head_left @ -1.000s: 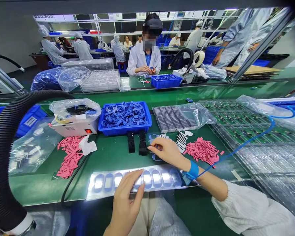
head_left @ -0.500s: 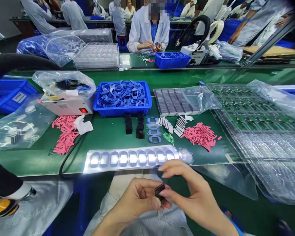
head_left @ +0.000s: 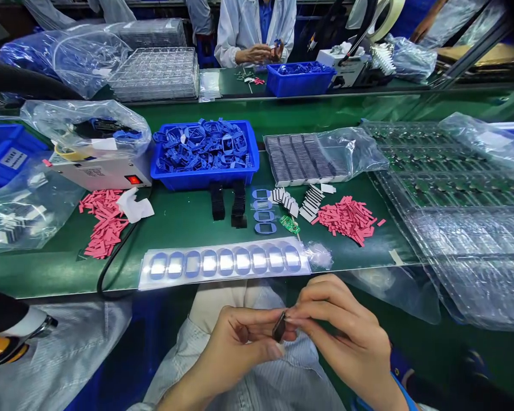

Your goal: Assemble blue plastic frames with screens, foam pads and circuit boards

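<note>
Over my lap, below the table edge, both hands pinch one small dark flat part (head_left: 279, 327). My left hand (head_left: 235, 348) grips it from the left with thumb and fingertips. My right hand (head_left: 342, 331) holds its upper right edge, fingers curled. On the table just ahead lies a clear strip of blue oval frames (head_left: 223, 262). Behind it stand two stacks of black parts (head_left: 228, 206), a few loose blue frames (head_left: 263, 211) and a small green circuit board (head_left: 289, 224).
A blue bin of blue frames (head_left: 205, 153) sits mid-table, a white box with a red switch (head_left: 100, 171) to its left. Pink strips lie in piles at left (head_left: 100, 221) and right (head_left: 346, 219). Clear trays of boards (head_left: 449, 188) fill the right. A person in white (head_left: 257, 28) works opposite.
My right hand left the black stacks and my left hand left the strip; both came down to my lap and now pinch a small dark part. The view tilted downward.
</note>
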A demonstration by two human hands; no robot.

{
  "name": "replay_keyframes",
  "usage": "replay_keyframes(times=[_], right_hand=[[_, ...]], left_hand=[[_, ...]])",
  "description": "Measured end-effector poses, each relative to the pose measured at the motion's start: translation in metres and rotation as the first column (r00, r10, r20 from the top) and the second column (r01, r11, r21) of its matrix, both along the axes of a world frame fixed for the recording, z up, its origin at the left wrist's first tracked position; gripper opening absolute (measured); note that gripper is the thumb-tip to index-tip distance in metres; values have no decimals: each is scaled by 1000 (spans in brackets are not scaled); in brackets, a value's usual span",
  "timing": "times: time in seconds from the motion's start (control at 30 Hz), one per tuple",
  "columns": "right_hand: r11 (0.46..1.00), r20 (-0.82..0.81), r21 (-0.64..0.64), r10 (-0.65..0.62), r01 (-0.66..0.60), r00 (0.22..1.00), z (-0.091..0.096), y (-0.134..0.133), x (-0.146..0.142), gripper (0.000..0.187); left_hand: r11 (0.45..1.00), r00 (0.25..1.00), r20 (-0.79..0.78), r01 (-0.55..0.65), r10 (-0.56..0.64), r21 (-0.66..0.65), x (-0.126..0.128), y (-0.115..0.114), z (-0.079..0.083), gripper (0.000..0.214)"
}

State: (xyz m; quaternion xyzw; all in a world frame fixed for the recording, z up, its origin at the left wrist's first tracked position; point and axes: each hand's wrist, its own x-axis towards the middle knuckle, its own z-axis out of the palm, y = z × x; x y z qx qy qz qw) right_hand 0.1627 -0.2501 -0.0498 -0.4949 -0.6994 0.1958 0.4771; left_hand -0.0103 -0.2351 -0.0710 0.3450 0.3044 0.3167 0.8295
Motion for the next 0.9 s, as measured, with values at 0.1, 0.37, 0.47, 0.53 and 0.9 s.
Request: replay_keyframes(times=[0.1, 0.37, 0.47, 0.53, 0.9], right_hand=[[1000, -10, 9, -2, 2, 1000, 0, -2, 0, 20], [999, 7, 38, 39, -40, 999, 0, 2, 3, 18], [997, -13, 10, 70, -70, 997, -2, 3, 2, 18], [997, -10, 2, 75, -75, 997, -4, 1, -1, 17], [905, 233, -64, -397, 422, 888, -37, -9, 41, 11]], left_hand=[[1000, 1000, -10, -8, 8, -24, 1, -1, 2, 33], [999, 996, -88, -19, 22, 35, 1, 0, 10, 35], [997, 990, -135, -37, 45, 62, 1, -1, 12, 35], [997, 986, -156, -50, 58, 51, 3, -2, 10, 34], [880, 918, -142, -396, 370, -261, 12, -1, -7, 37]])
